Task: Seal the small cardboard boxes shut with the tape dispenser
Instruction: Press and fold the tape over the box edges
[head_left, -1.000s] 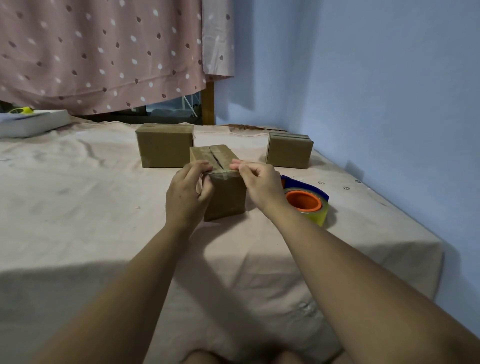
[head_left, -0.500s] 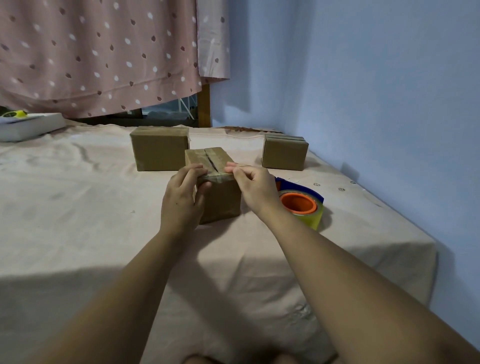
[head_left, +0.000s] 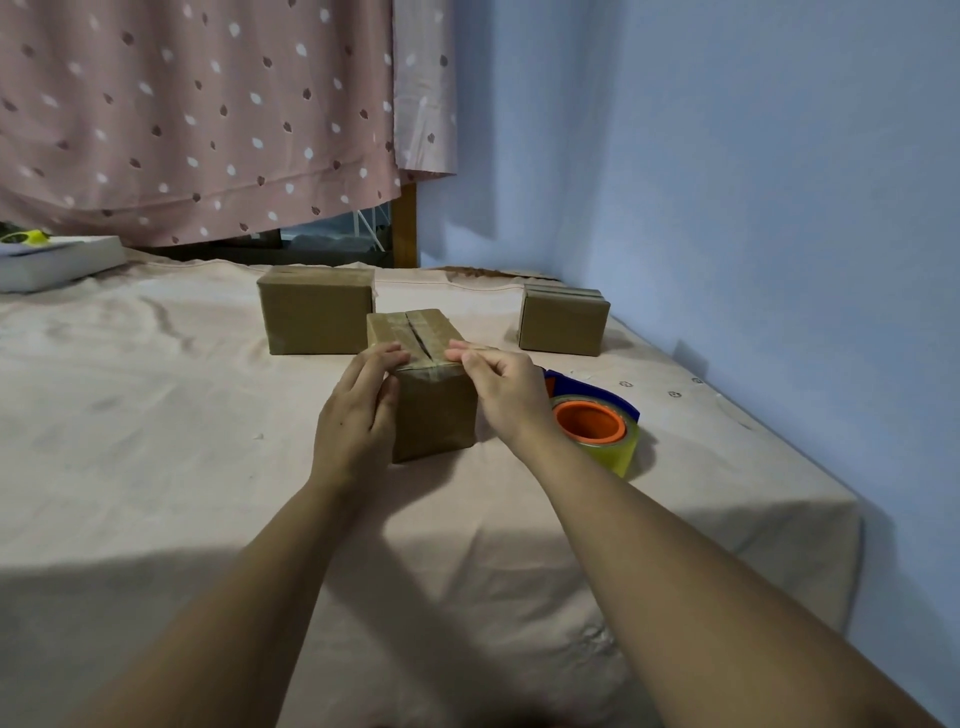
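Observation:
Three small brown cardboard boxes sit on the pink bedsheet. The near box (head_left: 434, 415) has clear tape across its top flaps, with a dark slit along the seam. My left hand (head_left: 361, 415) presses its fingers on the top near edge, thumb against the front face. My right hand (head_left: 501, 387) has curled fingers pinching the tape at the top right edge. The tape dispenser (head_left: 597, 423), blue with an orange core and a clear roll, lies right of this box, untouched. A second box (head_left: 317, 312) stands behind on the left and a third box (head_left: 563, 322) at the back right.
The blue wall (head_left: 727, 208) runs close along the right of the bed. A spotted pink curtain (head_left: 197, 114) hangs at the back. A white flat box (head_left: 57, 262) with a yellow item lies at the far left. The bed edge (head_left: 852, 519) drops off at the right.
Both hands stay at the near box's top front edge, shifting only slightly on the tape. The view has tilted a little.

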